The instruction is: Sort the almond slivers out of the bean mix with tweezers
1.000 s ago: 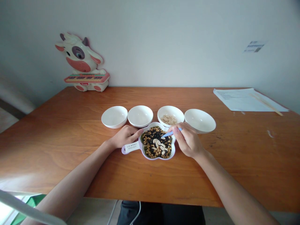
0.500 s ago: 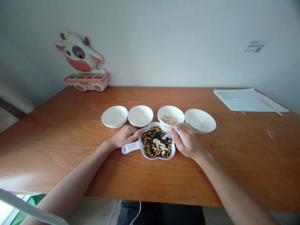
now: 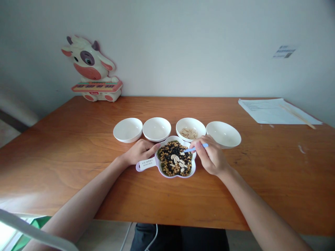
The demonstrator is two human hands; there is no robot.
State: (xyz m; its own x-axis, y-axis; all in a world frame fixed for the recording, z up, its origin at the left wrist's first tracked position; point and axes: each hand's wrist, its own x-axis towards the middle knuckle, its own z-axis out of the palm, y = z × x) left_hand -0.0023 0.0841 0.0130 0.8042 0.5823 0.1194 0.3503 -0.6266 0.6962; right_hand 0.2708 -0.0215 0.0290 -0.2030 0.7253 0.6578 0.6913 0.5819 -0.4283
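Note:
My right hand (image 3: 210,158) is shut on a light blue plastic spoon (image 3: 195,149), whose tip lies over a mix of yellow-brown and black beans (image 3: 169,153). The mix fills a white flower-shaped dish (image 3: 178,175), with several pale seed halves (image 3: 178,162) on top. My left hand (image 3: 141,151) holds the dish at its left rim, just above its labelled handle (image 3: 146,164). Behind the dish, a white bowl (image 3: 191,122) holds more pale seeds (image 3: 188,133), close to my right fingers.
Three more white bowls (image 3: 128,130) (image 3: 156,129) (image 3: 223,134) stand in the row on the wooden table (image 3: 65,157). Papers (image 3: 272,111) with a thin wooden stick (image 3: 295,115) lie at the back right. A cow-shaped toy keyboard (image 3: 91,69) stands at the back left.
My right hand and the blue spoon have shifted slightly right, and the spoon lies flatter over the dish. My left hand and the dish have not visibly moved.

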